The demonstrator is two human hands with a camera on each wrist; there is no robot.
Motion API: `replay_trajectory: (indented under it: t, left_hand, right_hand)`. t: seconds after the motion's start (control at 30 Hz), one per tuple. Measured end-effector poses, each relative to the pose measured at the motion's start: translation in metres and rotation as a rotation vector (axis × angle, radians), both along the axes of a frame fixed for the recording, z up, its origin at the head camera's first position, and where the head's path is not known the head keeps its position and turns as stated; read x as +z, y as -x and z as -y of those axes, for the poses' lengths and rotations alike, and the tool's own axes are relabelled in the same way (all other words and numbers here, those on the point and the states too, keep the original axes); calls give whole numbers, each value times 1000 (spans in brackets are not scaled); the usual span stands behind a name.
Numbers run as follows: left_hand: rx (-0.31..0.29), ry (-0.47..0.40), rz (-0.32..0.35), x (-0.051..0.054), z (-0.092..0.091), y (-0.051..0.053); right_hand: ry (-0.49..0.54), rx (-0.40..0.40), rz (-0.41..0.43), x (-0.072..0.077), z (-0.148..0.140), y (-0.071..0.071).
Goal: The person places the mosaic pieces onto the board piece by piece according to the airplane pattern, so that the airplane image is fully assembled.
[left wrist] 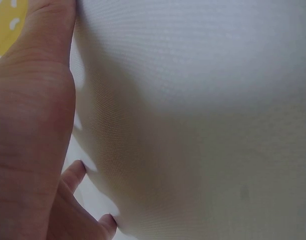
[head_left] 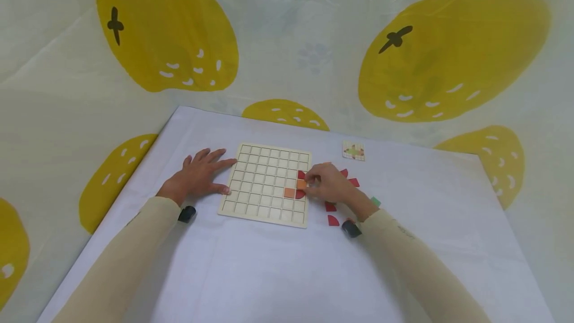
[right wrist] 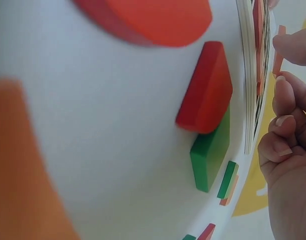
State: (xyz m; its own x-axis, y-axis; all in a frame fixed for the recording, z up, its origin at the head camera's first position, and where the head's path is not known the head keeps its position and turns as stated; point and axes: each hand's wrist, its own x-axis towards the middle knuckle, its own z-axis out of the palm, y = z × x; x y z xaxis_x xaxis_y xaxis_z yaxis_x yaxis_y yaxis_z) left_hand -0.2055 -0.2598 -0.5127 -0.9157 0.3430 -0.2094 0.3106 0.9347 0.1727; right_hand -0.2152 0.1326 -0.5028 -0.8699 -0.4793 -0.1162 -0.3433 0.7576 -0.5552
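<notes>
A pale wooden grid board (head_left: 260, 182) lies flat on the white table. Along its right side sit red quarter-round pieces and an orange square (head_left: 289, 193). The right hand (head_left: 329, 183) is over the board's right edge; in the right wrist view this hand (right wrist: 292, 105) pinches an orange piece (right wrist: 279, 52) between thumb and fingertips. At the board's left edge the left hand (head_left: 199, 176) rests with fingers spread, thumb and a fingertip touching the rim. The left wrist view shows part of the left hand (left wrist: 33, 130) against the white surface.
Loose red pieces (head_left: 333, 220), a green piece (head_left: 375, 202) and others lie right of the board, some partly under the right hand and wrist. A small patterned card (head_left: 354, 151) lies at the back right. Behind the table hangs a cloth with yellow fruit shapes.
</notes>
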Motion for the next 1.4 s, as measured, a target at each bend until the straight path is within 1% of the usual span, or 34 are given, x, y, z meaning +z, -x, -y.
replay_trajectory:
  t: [0.2,0.47,0.63,0.83,1.13,1.4]
  left_hand:
    - [9,-5,14,0,-1,0]
    - [22,0,22,-2,-2,3]
    - [29,7,30,-2,-2,3]
    - [33,15,21,-2,-3,2]
    - [36,17,22,0,-4,0]
    - [37,24,23,0,-4,1]
  right_hand:
    - [1,-23,36,2,4,-1]
    - [-19,16,-18,0,6,1]
    - [-15,25,-32,-2,8,2]
    - [-18,33,-61,-4,10,2]
    - [19,26,-23,-3,15,1]
    - [32,39,-47,-3,21,3]
